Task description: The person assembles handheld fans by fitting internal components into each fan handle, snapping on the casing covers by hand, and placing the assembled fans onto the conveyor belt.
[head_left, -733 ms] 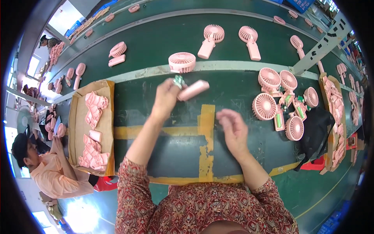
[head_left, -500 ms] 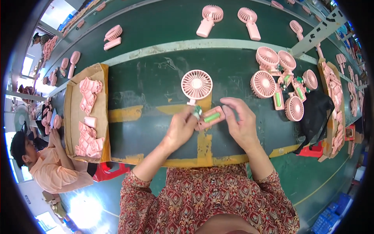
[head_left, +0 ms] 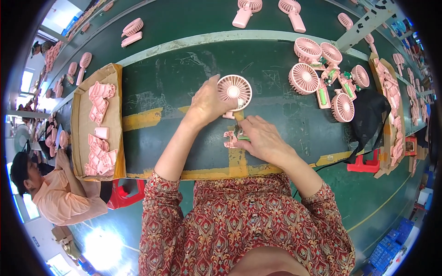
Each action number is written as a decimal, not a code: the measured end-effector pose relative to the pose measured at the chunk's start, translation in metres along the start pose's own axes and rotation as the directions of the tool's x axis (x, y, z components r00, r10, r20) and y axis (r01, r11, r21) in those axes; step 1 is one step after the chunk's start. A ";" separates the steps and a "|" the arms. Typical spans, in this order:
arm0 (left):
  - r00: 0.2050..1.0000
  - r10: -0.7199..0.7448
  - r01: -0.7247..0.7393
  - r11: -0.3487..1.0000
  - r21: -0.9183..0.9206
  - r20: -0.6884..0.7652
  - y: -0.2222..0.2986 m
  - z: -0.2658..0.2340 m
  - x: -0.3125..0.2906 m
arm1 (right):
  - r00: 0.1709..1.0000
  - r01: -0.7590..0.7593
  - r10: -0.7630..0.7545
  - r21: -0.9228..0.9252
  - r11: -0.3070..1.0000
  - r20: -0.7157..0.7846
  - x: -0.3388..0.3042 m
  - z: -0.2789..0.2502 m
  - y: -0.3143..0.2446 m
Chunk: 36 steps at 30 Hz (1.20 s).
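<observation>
In front of me on the green table lies a pink handheld fan, its round grille (head_left: 235, 93) away from me. My left hand (head_left: 206, 103) is closed round the left side of the grille, thumb across its lower edge. Nearer to me is the fan's pink open handle shell (head_left: 229, 140), where a bit of a green part (head_left: 241, 134) shows. My right hand (head_left: 268, 140) is closed over the shell's right side, fingertips on the green part. Its fingers hide most of the shell and whatever else is inside.
At left stands a cardboard box (head_left: 120, 138) of pink shell pieces. Several opened fans (head_left: 305, 79) cluster at right, beside a black bag (head_left: 369, 115) and another box of pink parts (head_left: 391, 108). A co-worker (head_left: 64, 198) sits at far left. Finished-looking fans (head_left: 293, 16) lie beyond the rail.
My left hand has moved up from the handle to the fan grille. My right hand has come in from the right onto the handle shell. The whole view has shifted slightly.
</observation>
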<state>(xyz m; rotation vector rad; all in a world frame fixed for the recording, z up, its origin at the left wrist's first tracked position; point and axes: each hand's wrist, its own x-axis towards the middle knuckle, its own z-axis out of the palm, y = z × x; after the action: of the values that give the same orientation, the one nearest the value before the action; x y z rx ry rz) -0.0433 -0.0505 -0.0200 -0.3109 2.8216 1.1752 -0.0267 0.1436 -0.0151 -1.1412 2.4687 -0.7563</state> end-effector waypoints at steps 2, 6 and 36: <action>0.997 -0.037 0.049 0.983 -0.179 0.066 -0.003 -0.004 -0.001 | 0.998 -0.046 0.045 0.027 0.999 0.035 -0.003 -0.001 0.000; 0.996 -0.084 0.055 0.795 -0.604 -0.019 -0.020 -0.003 -0.016 | 0.980 -0.162 0.158 0.024 0.987 0.118 -0.006 0.000 0.004; 0.988 -0.093 -0.058 0.507 -0.860 -0.121 0.016 0.018 -0.057 | 0.902 -0.383 0.197 0.923 -0.043 0.383 -0.014 0.017 0.006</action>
<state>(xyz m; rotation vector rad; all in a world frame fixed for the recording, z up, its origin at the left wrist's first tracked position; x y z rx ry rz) 0.0086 -0.0175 -0.0135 -0.4759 2.0148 2.5877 -0.0130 0.1522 -0.0315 -0.0025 1.1736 -1.7384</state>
